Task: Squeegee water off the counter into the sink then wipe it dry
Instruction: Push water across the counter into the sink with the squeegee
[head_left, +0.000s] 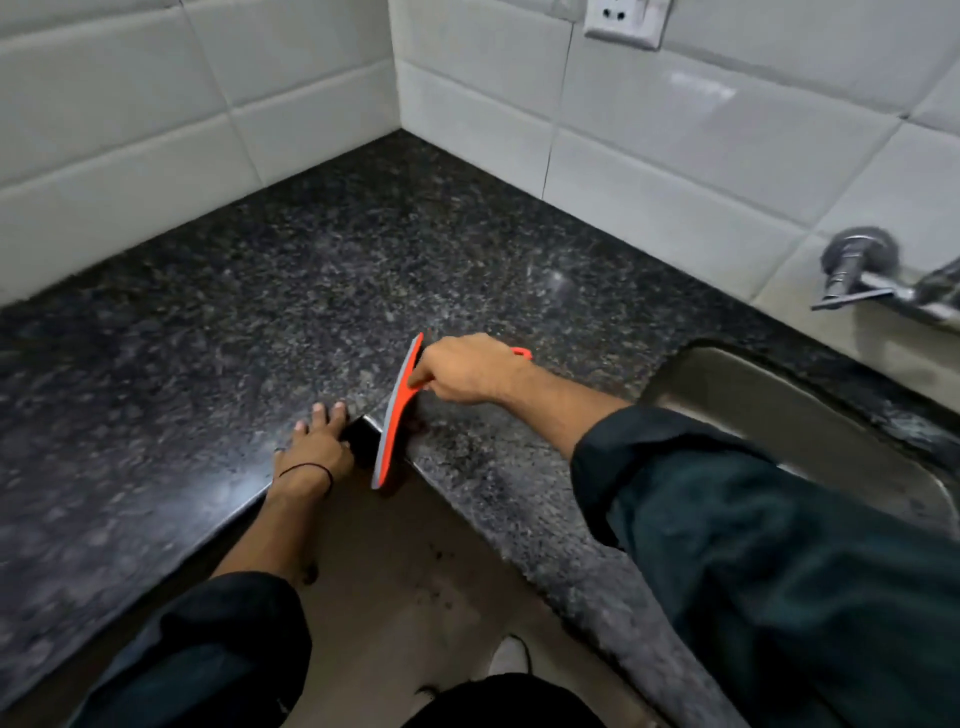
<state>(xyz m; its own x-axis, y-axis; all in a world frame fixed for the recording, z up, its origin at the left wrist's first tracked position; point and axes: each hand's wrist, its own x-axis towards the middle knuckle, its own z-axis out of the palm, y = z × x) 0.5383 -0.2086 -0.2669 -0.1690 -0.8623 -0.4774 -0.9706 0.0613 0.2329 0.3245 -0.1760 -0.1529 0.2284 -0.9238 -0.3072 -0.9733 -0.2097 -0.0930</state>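
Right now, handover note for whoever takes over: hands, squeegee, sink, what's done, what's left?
Left hand: open, fingers resting on the counter edge at the inner corner.
Right hand: grips the orange squeegee, blade on the counter beside the left hand, near end past the edge.
Sink: to the right, apart from the blade.
Done: unclear; wetness is hard to read on the dark stone.
Left: pull toward the sink, then wipe dry. No cloth in view.

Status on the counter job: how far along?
Squeegee stage. The right hand grips the squeegee, blade at the inner front corner of the counter, short of the sink; the left hand rests on the edge. Done strokes can't be judged: no water discernible. Left: wiping dry; no cloth in view.
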